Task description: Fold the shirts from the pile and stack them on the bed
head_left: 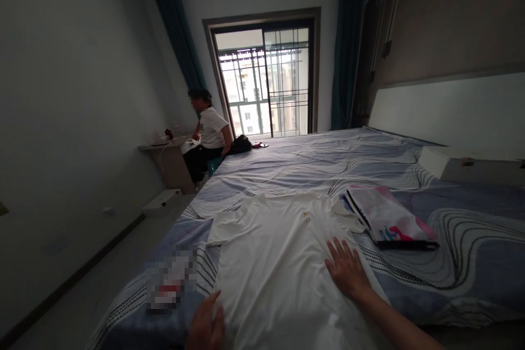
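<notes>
A white T-shirt (274,262) lies spread out on the bed, its collar end away from me and a small emblem (305,217) on its chest. My right hand (346,268) rests flat on the shirt's right side, fingers spread. At the shirt's lower left edge is my left hand (205,321), its visible fingers apart and nothing seen in them; the lower part of this hand runs out of view. Whether the left fingertips touch the cloth is hard to make out in the dim light.
Folded plastic packaging (389,216) lies beside the right sleeve. A blurred-out item (170,281) is left of the shirt. White boxes stand on the bed (435,164) and floor (162,202). A person (211,128) sits by a small desk (174,153), near a black bag (241,144).
</notes>
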Motion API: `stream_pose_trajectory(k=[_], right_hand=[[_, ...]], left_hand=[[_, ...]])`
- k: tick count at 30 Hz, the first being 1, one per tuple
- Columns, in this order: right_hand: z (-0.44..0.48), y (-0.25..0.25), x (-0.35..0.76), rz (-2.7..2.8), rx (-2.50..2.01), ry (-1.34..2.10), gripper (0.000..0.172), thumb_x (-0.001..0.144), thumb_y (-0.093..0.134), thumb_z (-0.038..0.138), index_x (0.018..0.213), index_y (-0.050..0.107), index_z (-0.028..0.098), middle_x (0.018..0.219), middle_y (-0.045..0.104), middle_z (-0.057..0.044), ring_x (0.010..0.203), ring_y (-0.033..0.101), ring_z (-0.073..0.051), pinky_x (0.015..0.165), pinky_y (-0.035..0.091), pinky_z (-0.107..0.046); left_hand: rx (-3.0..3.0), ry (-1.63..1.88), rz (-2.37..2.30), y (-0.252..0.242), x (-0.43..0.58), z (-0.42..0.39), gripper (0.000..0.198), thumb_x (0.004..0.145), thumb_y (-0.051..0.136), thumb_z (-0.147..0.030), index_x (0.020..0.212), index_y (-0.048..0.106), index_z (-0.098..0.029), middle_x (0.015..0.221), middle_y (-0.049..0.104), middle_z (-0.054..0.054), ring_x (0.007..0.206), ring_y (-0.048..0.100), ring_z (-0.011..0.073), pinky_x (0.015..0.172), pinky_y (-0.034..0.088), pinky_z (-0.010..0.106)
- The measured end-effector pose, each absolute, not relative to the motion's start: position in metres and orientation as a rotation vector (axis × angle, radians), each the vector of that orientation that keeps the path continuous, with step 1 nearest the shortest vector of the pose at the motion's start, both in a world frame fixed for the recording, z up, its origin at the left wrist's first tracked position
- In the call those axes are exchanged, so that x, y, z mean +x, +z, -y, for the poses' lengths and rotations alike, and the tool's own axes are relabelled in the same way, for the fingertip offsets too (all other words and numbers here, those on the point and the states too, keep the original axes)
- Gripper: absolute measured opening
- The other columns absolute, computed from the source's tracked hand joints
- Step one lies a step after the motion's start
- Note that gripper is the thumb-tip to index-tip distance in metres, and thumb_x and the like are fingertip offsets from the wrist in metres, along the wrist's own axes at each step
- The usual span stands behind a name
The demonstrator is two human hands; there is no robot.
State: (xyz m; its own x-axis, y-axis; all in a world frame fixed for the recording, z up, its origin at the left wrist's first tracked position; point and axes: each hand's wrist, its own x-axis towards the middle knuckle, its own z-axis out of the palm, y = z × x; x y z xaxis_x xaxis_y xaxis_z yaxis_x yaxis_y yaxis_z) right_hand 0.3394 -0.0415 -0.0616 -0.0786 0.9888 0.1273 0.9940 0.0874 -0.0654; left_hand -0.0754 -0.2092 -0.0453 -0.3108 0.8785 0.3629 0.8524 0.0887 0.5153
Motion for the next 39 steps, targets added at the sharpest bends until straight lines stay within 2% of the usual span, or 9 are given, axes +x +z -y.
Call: stream_pose_trajectory(k=[3,5,11,23,30,32,35,37,39], right_hand=[[0.041,-0.058,0.338,2.202,-2.049,-0.037,0.064,0.097,0.035,0.047,0.157,0.032,0.026,0.166,0.02,-0.003,0.153,0.015,-0.03,0.121,0.01,-0.054],[0.039,-0.057,0.338,2.195,-2.056,-0.028,0.064,0.097,0.035,0.047,0.157,0.032,0.026,0.166,0.02,-0.003,0.153,0.014,-0.03,0.121,0.01,-0.054],[0.024,-0.059,0.334,2.155,-2.094,-0.055,0.067,0.095,0.037,0.053,0.156,0.033,0.026,0.166,0.022,-0.005,0.153,0.014,-0.032,0.121,0.009,-0.055],[-0.031,-0.072,0.327,2.102,-2.076,-0.199,0.07,0.092,0.04,0.059,0.154,0.039,0.025,0.164,0.029,-0.007,0.151,0.02,-0.034,0.121,0.009,-0.058],[-0.041,-0.073,0.326,2.075,-2.052,-0.22,0.071,0.092,0.041,0.061,0.153,0.042,0.025,0.163,0.031,-0.007,0.151,0.02,-0.034,0.121,0.009,-0.058],[-0.042,-0.073,0.326,2.075,-2.044,-0.227,0.071,0.092,0.04,0.061,0.152,0.042,0.024,0.163,0.031,-0.008,0.151,0.02,-0.035,0.12,0.01,-0.058],[-0.043,-0.073,0.326,2.084,-2.043,-0.233,0.071,0.092,0.039,0.062,0.153,0.042,0.025,0.163,0.031,-0.008,0.15,0.021,-0.035,0.12,0.011,-0.058],[-0.042,-0.072,0.325,2.086,-2.045,-0.235,0.071,0.092,0.039,0.062,0.153,0.042,0.025,0.163,0.03,-0.008,0.15,0.021,-0.035,0.12,0.012,-0.058],[-0.042,-0.072,0.325,2.084,-2.051,-0.238,0.071,0.092,0.039,0.062,0.153,0.042,0.025,0.163,0.03,-0.008,0.151,0.02,-0.035,0.12,0.012,-0.058]], left_hand=[[2.208,0.808,-2.019,-0.034,-0.047,0.147,0.052,0.095,0.04,-0.041,0.14,0.056,-0.021,0.15,0.052,0.009,0.144,0.041,0.0263,0.117,0.039,0.048],[2.284,0.537,-1.978,-0.028,-0.034,0.113,0.058,0.096,0.039,-0.044,0.148,0.047,-0.021,0.159,0.04,0.008,0.15,0.028,0.0286,0.121,0.03,0.054],[2.154,0.177,-2.192,-0.017,-0.035,0.05,0.062,0.099,0.028,-0.047,0.155,0.033,-0.024,0.166,0.022,0.004,0.154,0.015,0.0275,0.124,0.016,0.054],[1.853,0.155,-2.529,-0.016,-0.049,-0.014,0.061,0.097,0.029,-0.047,0.155,0.033,-0.031,0.167,0.022,0.002,0.153,0.018,0.0325,0.12,0.015,0.061],[1.554,0.342,-2.728,-0.025,-0.098,-0.055,0.055,0.098,0.024,-0.047,0.15,0.04,-0.039,0.164,0.032,0.004,0.151,0.021,0.0338,0.116,0.017,0.067],[1.413,0.474,-2.799,-0.026,-0.117,-0.062,0.055,0.098,0.022,-0.046,0.146,0.046,-0.036,0.162,0.035,0.005,0.15,0.024,0.0331,0.116,0.02,0.064],[1.131,0.586,-2.941,-0.019,-0.143,-0.069,0.063,0.095,0.027,-0.048,0.142,0.051,-0.014,0.153,0.044,0.02,0.144,0.034,0.0375,0.112,0.031,0.058],[1.056,0.576,-2.945,-0.009,-0.158,-0.075,0.073,0.089,0.039,-0.056,0.134,0.054,-0.001,0.142,0.05,0.03,0.137,0.042,0.0437,0.106,0.038,0.058],[1.093,0.543,-2.86,0.003,-0.169,-0.083,0.07,0.08,0.053,-0.058,0.12,0.064,-0.002,0.131,0.059,0.031,0.127,0.052,0.0451,0.099,0.044,0.054]])
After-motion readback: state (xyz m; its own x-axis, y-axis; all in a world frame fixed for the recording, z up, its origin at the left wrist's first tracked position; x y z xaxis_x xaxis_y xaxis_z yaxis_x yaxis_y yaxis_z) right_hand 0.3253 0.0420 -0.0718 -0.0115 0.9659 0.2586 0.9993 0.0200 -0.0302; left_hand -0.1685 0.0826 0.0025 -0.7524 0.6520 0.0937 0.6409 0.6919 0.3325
